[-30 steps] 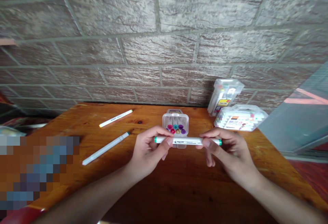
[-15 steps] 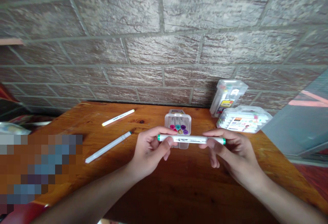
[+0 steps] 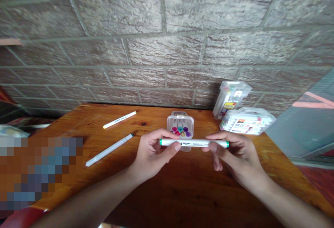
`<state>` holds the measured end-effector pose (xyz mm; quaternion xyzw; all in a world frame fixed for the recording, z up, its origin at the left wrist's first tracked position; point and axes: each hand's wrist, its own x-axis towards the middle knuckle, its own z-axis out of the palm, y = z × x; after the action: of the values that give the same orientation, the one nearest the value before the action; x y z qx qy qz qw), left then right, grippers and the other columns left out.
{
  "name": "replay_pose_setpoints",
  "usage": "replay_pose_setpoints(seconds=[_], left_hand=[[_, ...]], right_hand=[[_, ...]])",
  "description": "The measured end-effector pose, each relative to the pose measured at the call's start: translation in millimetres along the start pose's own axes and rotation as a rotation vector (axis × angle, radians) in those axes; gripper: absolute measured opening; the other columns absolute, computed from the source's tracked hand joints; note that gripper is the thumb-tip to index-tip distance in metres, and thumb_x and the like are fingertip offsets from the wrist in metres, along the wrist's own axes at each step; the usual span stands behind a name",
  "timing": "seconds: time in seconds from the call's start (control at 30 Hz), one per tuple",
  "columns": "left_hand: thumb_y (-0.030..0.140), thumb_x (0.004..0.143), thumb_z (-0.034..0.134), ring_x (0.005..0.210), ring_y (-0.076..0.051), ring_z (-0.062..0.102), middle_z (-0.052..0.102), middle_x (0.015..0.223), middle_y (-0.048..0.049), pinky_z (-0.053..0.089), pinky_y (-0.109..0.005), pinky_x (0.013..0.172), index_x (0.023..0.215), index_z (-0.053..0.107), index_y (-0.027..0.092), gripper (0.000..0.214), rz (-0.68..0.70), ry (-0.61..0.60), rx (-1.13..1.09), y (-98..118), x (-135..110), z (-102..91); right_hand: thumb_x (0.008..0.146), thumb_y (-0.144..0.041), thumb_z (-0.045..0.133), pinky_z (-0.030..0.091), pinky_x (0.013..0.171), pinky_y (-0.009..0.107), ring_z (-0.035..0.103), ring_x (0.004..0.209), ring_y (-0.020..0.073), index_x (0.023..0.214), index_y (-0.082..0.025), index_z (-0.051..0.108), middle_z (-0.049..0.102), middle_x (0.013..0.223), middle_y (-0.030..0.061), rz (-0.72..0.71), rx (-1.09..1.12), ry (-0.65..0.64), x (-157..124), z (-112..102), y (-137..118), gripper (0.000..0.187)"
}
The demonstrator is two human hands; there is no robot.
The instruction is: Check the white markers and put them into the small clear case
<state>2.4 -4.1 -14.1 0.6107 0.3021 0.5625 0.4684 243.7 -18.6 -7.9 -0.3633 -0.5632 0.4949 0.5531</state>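
Note:
A white marker [image 3: 194,143] with green ends is held level above the table by both hands. My left hand [image 3: 153,151] pinches it near its left end, thumb in front and fingers behind. My right hand [image 3: 236,153] grips it toward the right end between thumb and forefinger, the other fingers hanging below. Just behind the marker lies a clear plastic case [image 3: 191,125] with several markers in it, showing pink, teal, purple, red and tan ends. Its lower front is partly covered by the held marker.
Left on the wooden table [image 3: 161,200] lie a white marker with yellow ends [image 3: 120,120] and a greyish-white marker with a dark tip [image 3: 109,150]. At the back right, a tall clear marker box [image 3: 229,99] stands behind a low handled case [image 3: 247,123]. A brick wall [image 3: 167,50] rises behind.
My left thumb has slid slightly right along the marker, and the marker has rolled a little in my fingers. Otherwise the hands keep nearly the same place.

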Motion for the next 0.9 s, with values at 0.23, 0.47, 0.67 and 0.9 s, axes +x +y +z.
replay_pose_setpoints(seconds=[0.23,0.47,0.67,0.9], left_hand=[[0.032,0.091,0.081,0.042,-0.009,0.053,0.065,0.056,-0.0007,0.041,-0.018,0.042,0.095,0.077,0.014,0.019,-0.037,-0.004,-0.036,1.7,-0.4,-2.3],[0.031,0.092,0.08,0.042,-0.009,0.055,0.066,0.057,-0.0015,0.042,-0.017,0.042,0.095,0.077,0.014,0.018,-0.041,-0.004,-0.007,-0.6,-1.4,-4.4],[0.031,0.092,0.08,0.042,-0.008,0.054,0.066,0.057,-0.0009,0.042,-0.017,0.042,0.095,0.078,0.015,0.016,-0.034,-0.011,0.006,-0.9,-2.4,-3.6],[0.029,0.091,0.08,0.042,-0.008,0.055,0.068,0.061,-0.0024,0.042,-0.017,0.041,0.094,0.079,0.014,0.015,-0.018,-0.007,0.014,0.4,-2.7,-2.7]], right_hand=[[0.093,-0.031,0.081,0.053,0.038,0.021,0.063,0.038,0.0111,0.102,-0.021,0.084,0.084,0.078,0.0081,-0.05,0.029,-0.038,-0.6,2.9,-4.0,0.013],[0.09,-0.024,0.084,0.052,0.037,0.017,0.064,0.037,0.01,0.099,-0.022,0.083,0.084,0.075,0.006,-0.06,0.028,-0.039,-0.2,3.1,-3.0,0.009],[0.093,-0.03,0.082,0.053,0.039,0.017,0.064,0.038,0.0094,0.089,-0.018,0.081,0.08,0.069,0.0042,-0.052,0.033,-0.04,2.2,4.6,-4.9,0.013],[0.095,-0.033,0.08,0.051,0.04,0.014,0.062,0.037,0.0078,0.078,-0.016,0.078,0.073,0.056,0.0009,-0.006,0.035,-0.061,2.7,4.1,-5.5,0.024]])
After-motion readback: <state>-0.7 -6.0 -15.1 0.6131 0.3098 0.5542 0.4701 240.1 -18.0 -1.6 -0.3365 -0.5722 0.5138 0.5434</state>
